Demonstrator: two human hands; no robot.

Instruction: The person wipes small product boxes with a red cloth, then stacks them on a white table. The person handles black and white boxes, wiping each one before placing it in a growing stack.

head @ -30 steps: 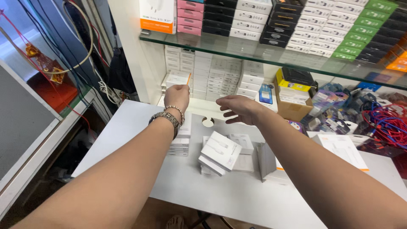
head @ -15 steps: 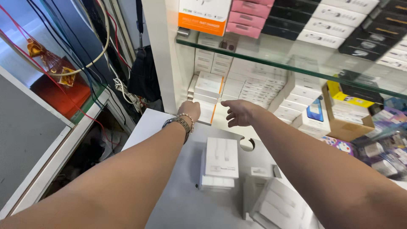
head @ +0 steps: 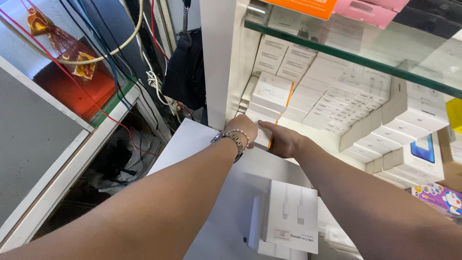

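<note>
Both hands reach to the far left corner of the table [head: 192,144], where it meets the white upright of the shelf unit [head: 219,62]. The left hand [head: 243,129], with a metal bracelet [head: 233,140] at the wrist, is curled over the near end of a small white box with an orange edge [head: 263,137]. The right hand [head: 281,139] presses against the same box from the right, thumb along its top. Both grips are mostly closed round the box, though the fingers on its far side are hidden, so how firm the hold is cannot be told. The box sits low in the left end of the shelf, just under a stack of similar white boxes [head: 272,94] that leans a little and rests against the upright.

The likely trouble is that stack: if the bottom box is drawn out or nudged sideways, the ones above could slide forward and drop onto the table or over its left edge toward the cables [head: 144,72] and the gap beside the counter. The glass shelf [head: 351,58] overhead leaves little room to lift, so knuckles may knock it. A pile of flat white boxes [head: 288,221] stands near the table's front edge under the right forearm, and a pulled-back elbow could sweep it off.
</note>
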